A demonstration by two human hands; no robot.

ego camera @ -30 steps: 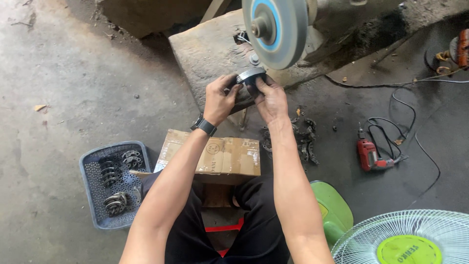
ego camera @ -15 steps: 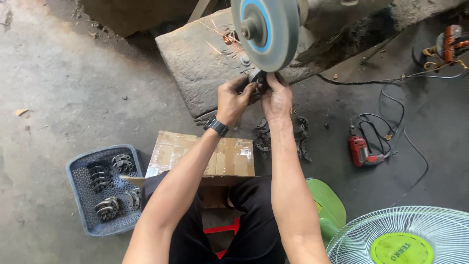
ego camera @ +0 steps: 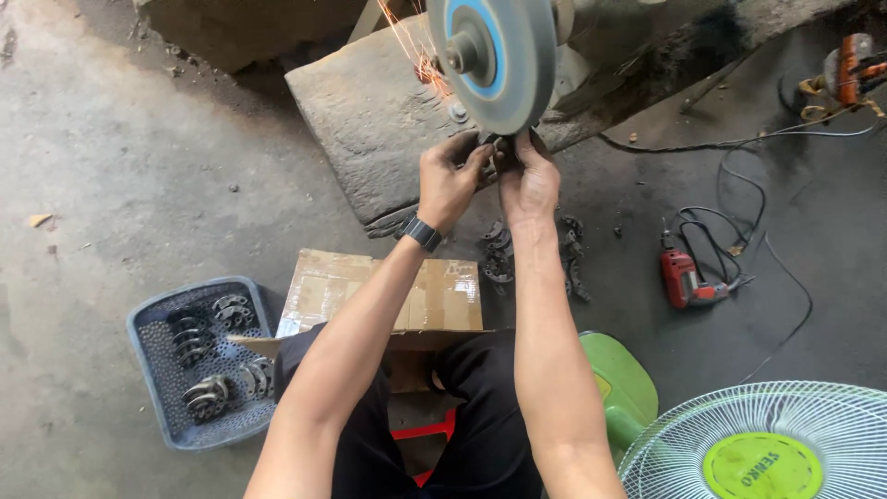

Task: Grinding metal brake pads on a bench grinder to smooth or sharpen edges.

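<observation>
Both my hands hold a small dark metal part (ego camera: 494,146) up against the lower rim of a grey grinding wheel (ego camera: 492,57) with a blue hub. My left hand (ego camera: 450,180), with a black wristwatch, grips the part from the left. My right hand (ego camera: 529,177) grips it from the right. Orange sparks (ego camera: 416,51) fly up and left off the wheel. The part is mostly hidden by my fingers.
A grey basket (ego camera: 159,388) holding several metal parts sits at lower left. A cardboard box (ego camera: 388,296) lies over my lap. More dark parts (ego camera: 499,259) lie on the floor. A red power drill (ego camera: 686,280) with cables, a green stool (ego camera: 621,388) and a fan (ego camera: 767,444) stand right.
My hands have raised the metal part from below the wheel up to its rim, and sparks now fly off the wheel. The view has shifted slightly.
</observation>
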